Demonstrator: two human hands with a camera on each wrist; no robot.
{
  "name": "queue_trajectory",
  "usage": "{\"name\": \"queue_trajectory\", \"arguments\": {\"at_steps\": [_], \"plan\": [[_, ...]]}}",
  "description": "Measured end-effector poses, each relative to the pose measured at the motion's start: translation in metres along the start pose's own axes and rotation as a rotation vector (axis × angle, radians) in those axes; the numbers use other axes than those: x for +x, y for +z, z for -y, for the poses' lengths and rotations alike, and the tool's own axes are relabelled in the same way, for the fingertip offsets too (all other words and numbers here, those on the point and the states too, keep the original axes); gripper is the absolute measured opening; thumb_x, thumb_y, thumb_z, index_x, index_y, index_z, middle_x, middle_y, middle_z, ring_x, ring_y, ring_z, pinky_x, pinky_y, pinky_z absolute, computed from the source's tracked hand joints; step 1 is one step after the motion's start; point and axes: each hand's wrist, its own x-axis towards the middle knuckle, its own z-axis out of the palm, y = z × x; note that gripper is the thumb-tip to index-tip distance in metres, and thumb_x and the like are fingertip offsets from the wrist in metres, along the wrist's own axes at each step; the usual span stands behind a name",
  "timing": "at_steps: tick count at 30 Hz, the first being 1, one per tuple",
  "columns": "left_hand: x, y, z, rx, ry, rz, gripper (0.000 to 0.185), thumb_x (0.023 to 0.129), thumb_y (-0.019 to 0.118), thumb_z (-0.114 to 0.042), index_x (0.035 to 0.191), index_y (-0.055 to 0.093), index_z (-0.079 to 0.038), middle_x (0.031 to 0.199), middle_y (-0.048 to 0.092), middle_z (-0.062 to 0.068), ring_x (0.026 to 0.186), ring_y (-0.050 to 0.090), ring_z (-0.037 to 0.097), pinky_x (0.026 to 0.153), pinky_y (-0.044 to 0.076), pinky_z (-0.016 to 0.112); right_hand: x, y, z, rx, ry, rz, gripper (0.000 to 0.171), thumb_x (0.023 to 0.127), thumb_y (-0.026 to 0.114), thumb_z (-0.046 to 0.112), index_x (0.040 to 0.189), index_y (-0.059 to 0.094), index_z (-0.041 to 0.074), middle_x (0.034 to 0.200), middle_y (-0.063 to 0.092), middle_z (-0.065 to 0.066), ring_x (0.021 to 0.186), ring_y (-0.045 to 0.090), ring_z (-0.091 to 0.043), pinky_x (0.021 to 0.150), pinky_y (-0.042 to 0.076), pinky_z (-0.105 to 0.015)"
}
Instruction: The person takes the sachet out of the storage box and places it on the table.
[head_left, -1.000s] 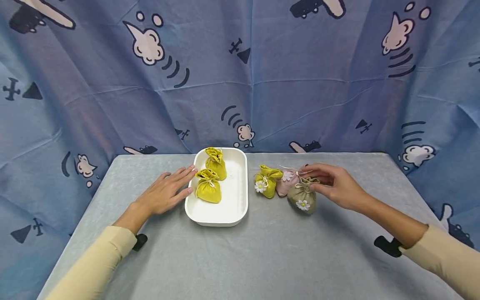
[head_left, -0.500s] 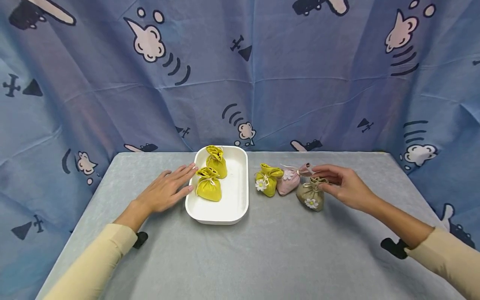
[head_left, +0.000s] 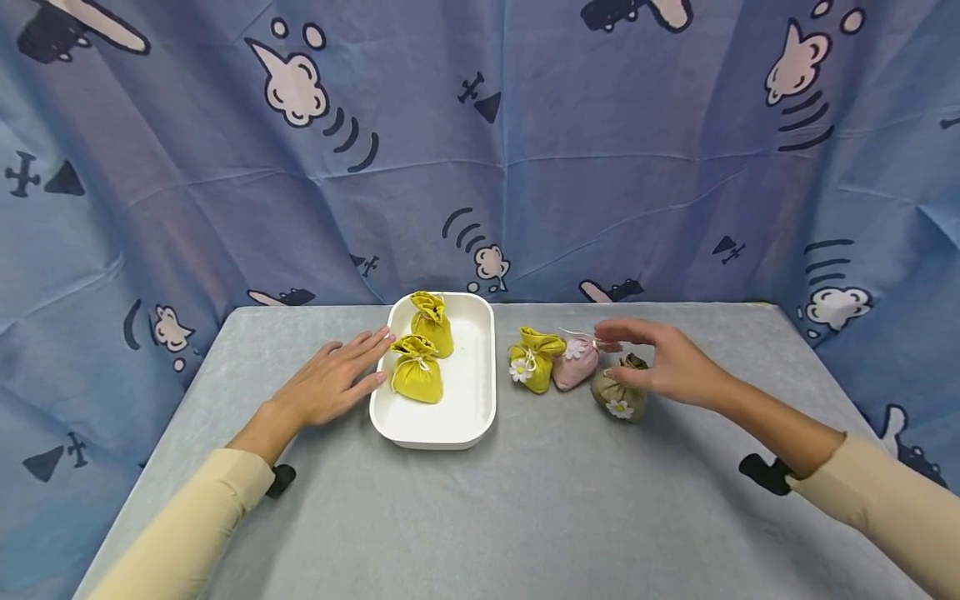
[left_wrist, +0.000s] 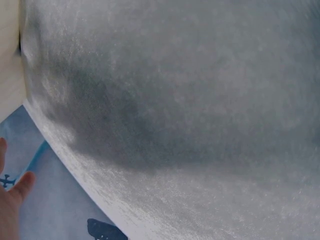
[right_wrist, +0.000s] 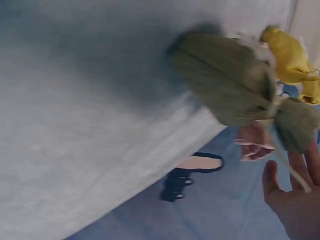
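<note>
My left hand [head_left: 326, 387] lies with spread fingers at the left rim of a white tray [head_left: 467, 421]. Inside the tray sit two yellow-green drawstring pouches [head_left: 417, 380], one behind the other. On the right, my right hand [head_left: 671, 364] is held over an olive drawstring pouch [head_left: 617, 402], thumb and fingers apart. The olive pouch [right_wrist: 222, 80] bears a white flower and stands on the table; the thumb overlaps its neck in the head view. Fingertips reach over the gathered top of a pink pouch [head_left: 573, 372]. Left of that stands another yellow-green pouch [head_left: 536, 367] with a daisy.
A grey cloth-covered table [head_left: 480, 525] carries everything. Behind it and at both sides hangs a blue printed curtain [head_left: 420, 125], close to the table's back edge. Black camera straps [head_left: 765, 475] sit at the wrists.
My right hand drew the olive pouch a little to the right, away from the pink one, then let go and moved back left with its fingers parted. My left hand stayed put.
</note>
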Motion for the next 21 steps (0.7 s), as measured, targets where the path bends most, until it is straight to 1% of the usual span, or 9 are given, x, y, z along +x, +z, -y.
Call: {"name": "queue_trajectory", "arguments": {"at_steps": [1, 5, 8, 10, 13, 17, 21], "plan": [[0.000, 0.000, 0.000, 0.000, 0.002, -0.002, 0.063, 0.106, 0.035, -0.052, 0.159, 0.027, -0.020, 0.164, 0.022, 0.001, 0.149, 0.026, 0.030, 0.110, 0.030, 0.061, 0.003, 0.000, 0.004, 0.002, -0.005, 0.001, 0.053, 0.087, 0.077, 0.010, 0.136, 0.057, 0.006, 0.131, 0.063, -0.013, 0.121, 0.059, -0.033, 0.099, 0.045, -0.057], [0.000, 0.001, 0.001, -0.002, 0.004, -0.003, 0.063, 0.106, 0.034, -0.052, 0.159, 0.026, -0.020, 0.164, 0.022, 0.001, 0.149, 0.025, 0.029, 0.110, 0.029, 0.061, 0.019, 0.005, 0.020, 0.048, -0.020, 0.002, 0.053, 0.088, 0.077, 0.011, 0.137, 0.057, 0.005, 0.134, 0.061, -0.014, 0.124, 0.057, -0.033, 0.097, 0.046, -0.059], [0.000, 0.001, 0.001, -0.001, 0.005, -0.002, 0.063, 0.106, 0.033, -0.053, 0.159, 0.026, -0.020, 0.164, 0.022, 0.001, 0.149, 0.025, 0.029, 0.110, 0.029, 0.061, 0.030, 0.015, 0.031, 0.105, -0.017, 0.011, 0.054, 0.087, 0.077, 0.011, 0.137, 0.057, 0.005, 0.135, 0.060, -0.014, 0.124, 0.058, -0.032, 0.098, 0.046, -0.060], [0.000, 0.001, 0.002, 0.000, 0.006, 0.000, 0.063, 0.106, 0.033, -0.053, 0.159, 0.026, -0.020, 0.164, 0.022, 0.001, 0.149, 0.025, 0.030, 0.110, 0.029, 0.061, 0.038, 0.022, 0.039, 0.138, -0.022, 0.021, 0.055, 0.087, 0.077, 0.010, 0.138, 0.056, 0.005, 0.136, 0.060, -0.014, 0.125, 0.057, -0.031, 0.101, 0.043, -0.060], [0.000, 0.002, 0.002, -0.002, 0.007, -0.003, 0.063, 0.106, 0.033, -0.053, 0.159, 0.027, -0.020, 0.164, 0.023, 0.002, 0.149, 0.025, 0.030, 0.109, 0.029, 0.061, 0.047, 0.032, 0.050, 0.172, -0.026, 0.039, 0.056, 0.086, 0.077, 0.008, 0.137, 0.056, 0.005, 0.136, 0.060, -0.012, 0.125, 0.057, -0.028, 0.105, 0.041, -0.056], [0.000, 0.002, 0.002, -0.003, 0.002, -0.004, 0.063, 0.106, 0.034, -0.053, 0.159, 0.027, -0.020, 0.164, 0.023, 0.001, 0.149, 0.025, 0.029, 0.110, 0.030, 0.060, 0.059, 0.044, 0.064, 0.205, -0.039, 0.061, 0.057, 0.085, 0.077, 0.005, 0.138, 0.056, 0.005, 0.137, 0.059, -0.011, 0.124, 0.059, -0.026, 0.104, 0.043, -0.054], [0.001, 0.001, 0.001, -0.008, -0.001, -0.001, 0.063, 0.106, 0.036, -0.052, 0.159, 0.028, -0.020, 0.164, 0.022, 0.001, 0.149, 0.025, 0.029, 0.110, 0.029, 0.061, 0.070, 0.056, 0.071, 0.231, -0.094, 0.058, 0.058, 0.083, 0.078, 0.001, 0.137, 0.056, 0.002, 0.138, 0.058, -0.013, 0.122, 0.061, -0.027, 0.104, 0.045, -0.049]]}}
